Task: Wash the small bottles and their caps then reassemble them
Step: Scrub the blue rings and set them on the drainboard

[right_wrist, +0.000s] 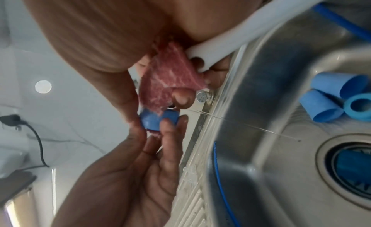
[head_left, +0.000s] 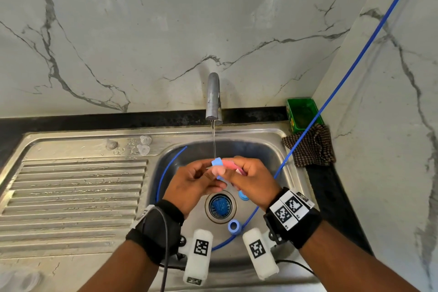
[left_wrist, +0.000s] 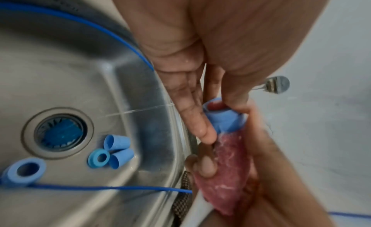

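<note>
- Head view: left hand [head_left: 192, 182] and right hand [head_left: 251, 180] together over sink [head_left: 267, 149], under tap [head_left: 214, 99] stream; blue bottle [head_left: 216, 163] pinched in left fingers, pink sponge [head_left: 228, 164] gripped by right.
- Left wrist view: spare blue bottles [left_wrist: 118, 148] beside drain [left_wrist: 58, 133].
- Right wrist view: sponge corner pushed into bottle mouth.

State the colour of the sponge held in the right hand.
Pink. The sponge shows best in the right wrist view, pushed into a blue cap.
</note>
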